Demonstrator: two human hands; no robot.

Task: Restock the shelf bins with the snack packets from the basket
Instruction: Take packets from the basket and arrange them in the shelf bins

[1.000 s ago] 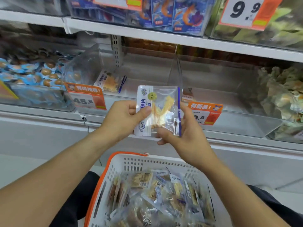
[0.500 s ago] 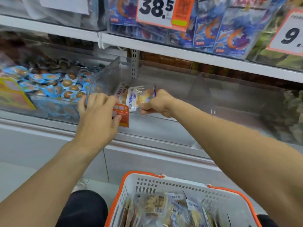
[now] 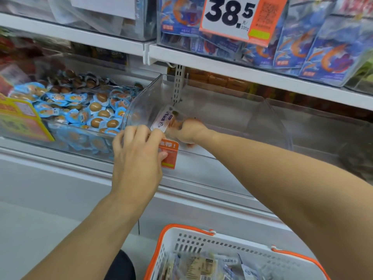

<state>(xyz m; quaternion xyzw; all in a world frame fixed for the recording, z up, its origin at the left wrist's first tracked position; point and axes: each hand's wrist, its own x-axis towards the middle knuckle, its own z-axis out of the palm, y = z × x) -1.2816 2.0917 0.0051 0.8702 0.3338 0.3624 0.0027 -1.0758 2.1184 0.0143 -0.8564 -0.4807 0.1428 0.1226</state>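
Reaching into the clear shelf bin (image 3: 201, 93) with our right hand (image 3: 188, 131), we are only at the beginning of the restocking, as far as we can judge. The grip of this hand is curled around a snack packet (image 3: 162, 120), white with a printed label, and the packet is low inside the bin, near its left wall and close to the bottom; whether it already touches the floor of the bin we cannot tell. Our left hand (image 3: 139, 156) rests at the front edge of the same bin, its fingers bent over the rim and the thumb pressing on the orange price tag (image 3: 170, 153), so it seems to steady the bin and not to carry any packet. Apart from the packet in our hand, the bin looks almost bare, so very little is done. The white basket (image 3: 181, 242) with orange rim stands below, near our body, and many packets lie in it, so most of the work is left. The neighbouring bin on the left (image 3: 68, 138) is already full of blue egg snacks (image 3: 96, 110), and the upper shelf (image 3: 242, 71) holds shrimp packets (image 3: 323, 55) behind a big price sign (image 3: 232, 15).
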